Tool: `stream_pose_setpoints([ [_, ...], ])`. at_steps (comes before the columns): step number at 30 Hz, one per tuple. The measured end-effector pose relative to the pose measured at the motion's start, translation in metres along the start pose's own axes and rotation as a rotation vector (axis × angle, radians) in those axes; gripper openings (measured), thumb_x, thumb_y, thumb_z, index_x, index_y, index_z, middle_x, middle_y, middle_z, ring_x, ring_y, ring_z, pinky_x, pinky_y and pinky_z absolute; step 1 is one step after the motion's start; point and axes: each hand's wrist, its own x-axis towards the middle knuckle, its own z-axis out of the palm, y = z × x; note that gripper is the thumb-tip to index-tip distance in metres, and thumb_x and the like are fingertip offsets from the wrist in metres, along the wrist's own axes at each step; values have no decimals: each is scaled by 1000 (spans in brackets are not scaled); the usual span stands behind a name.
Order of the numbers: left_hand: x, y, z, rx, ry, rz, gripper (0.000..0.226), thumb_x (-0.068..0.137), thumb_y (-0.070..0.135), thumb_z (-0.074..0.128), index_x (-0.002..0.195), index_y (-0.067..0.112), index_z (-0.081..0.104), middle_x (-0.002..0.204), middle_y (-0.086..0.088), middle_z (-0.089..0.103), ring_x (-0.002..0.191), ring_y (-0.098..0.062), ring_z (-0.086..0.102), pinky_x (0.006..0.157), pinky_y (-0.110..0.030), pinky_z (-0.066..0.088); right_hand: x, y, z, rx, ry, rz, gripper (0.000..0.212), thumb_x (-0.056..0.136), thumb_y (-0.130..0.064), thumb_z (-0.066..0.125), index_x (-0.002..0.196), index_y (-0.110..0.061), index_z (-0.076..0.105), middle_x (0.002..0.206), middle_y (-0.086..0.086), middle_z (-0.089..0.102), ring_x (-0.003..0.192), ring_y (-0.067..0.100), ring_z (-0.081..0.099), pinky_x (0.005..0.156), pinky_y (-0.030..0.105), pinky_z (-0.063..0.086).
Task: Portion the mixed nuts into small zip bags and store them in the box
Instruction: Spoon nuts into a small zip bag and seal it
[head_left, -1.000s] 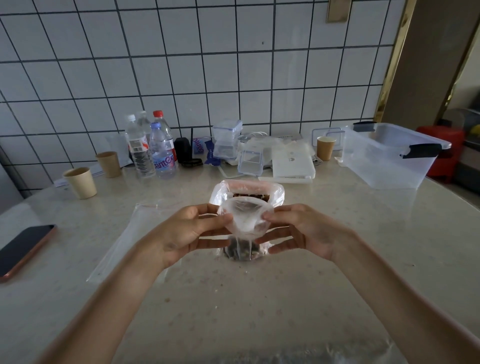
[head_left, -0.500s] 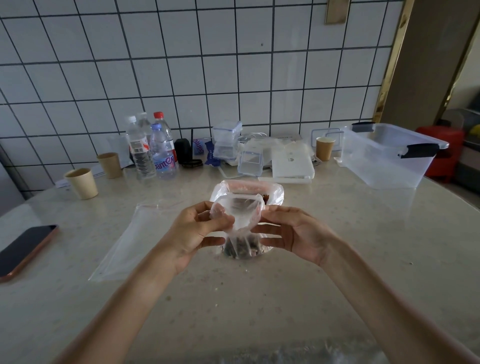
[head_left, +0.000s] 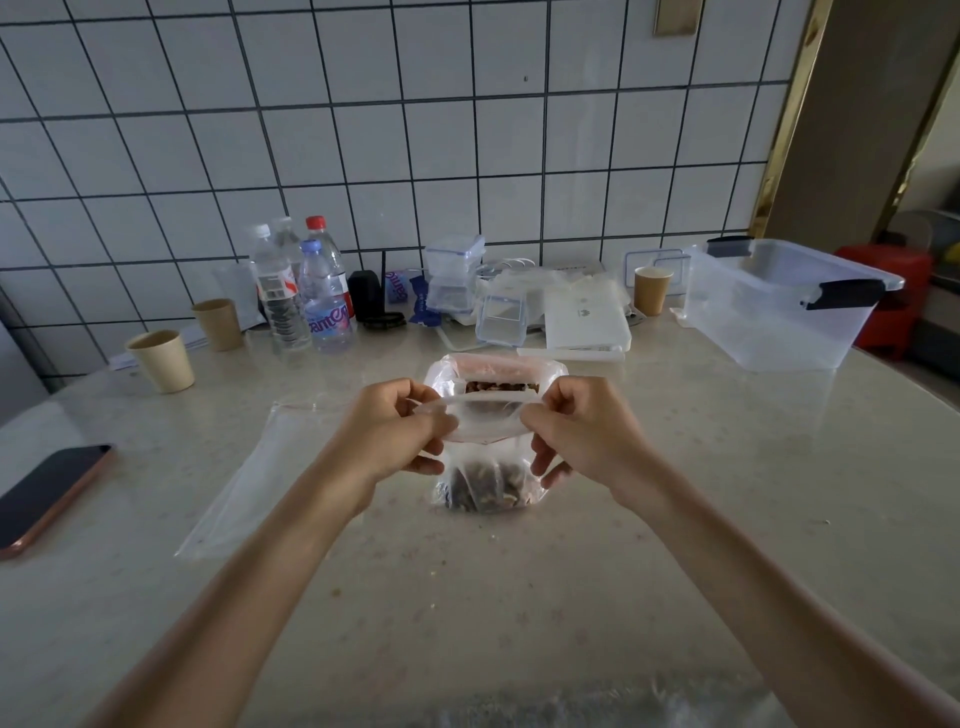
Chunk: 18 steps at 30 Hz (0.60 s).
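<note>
Your left hand (head_left: 387, 434) and right hand (head_left: 582, 431) each pinch an end of the zip bag (head_left: 480, 457) at its top edge, the strip drawn flat between your fingertips. Nuts (head_left: 483, 491) sit in its bottom, below your fingers, touching the table (head_left: 675, 519). Just behind your fingers stands the open nut bag (head_left: 496, 374). The box (head_left: 784, 306) stands open, well to your right fingers' far side, bare tabletop between. A flat empty bag (head_left: 249, 483) lies beside your left wrist.
</note>
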Motion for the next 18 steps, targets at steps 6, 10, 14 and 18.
stream_pose_setpoints([
  [6, -3, -1, -23, -386, -327, -181, 31, 79, 27, 84, 106, 12, 82, 107, -6, 79, 100, -18, 77, 73, -35, 63, 0, -4, -10, 168, -58, 103, 10, 85, -9, 66, 76, -4, 65, 67, 11, 68, 61, 22, 70, 57, 44, 64],
  [10, -6, -10, -24, -537, -330, -167, 38, 69, 18, 86, 106, 11, 83, 110, -11, 79, 97, -18, 78, 73, -31, 64, 1, -4, -13, 400, -145, 201, 10, 86, -6, 67, 77, -2, 70, 72, 13, 63, 62, 24, 67, 59, 37, 60],
  [14, -7, -7, -15, -559, -217, -159, 31, 66, 17, 88, 97, 14, 84, 86, -2, 76, 73, -10, 74, 63, -26, 61, 4, -3, -10, 363, -88, 166, 13, 88, -1, 68, 76, -4, 64, 67, 11, 60, 53, 22, 64, 52, 34, 58],
  [18, -4, 5, -7, -331, -68, -100, 27, 81, 3, 82, 106, 11, 74, 74, -2, 73, 59, -6, 67, 57, -27, 59, 4, -4, -7, 102, 42, -8, 25, 83, 3, 67, 71, -10, 50, 57, 8, 58, 47, 25, 65, 46, 36, 56],
])
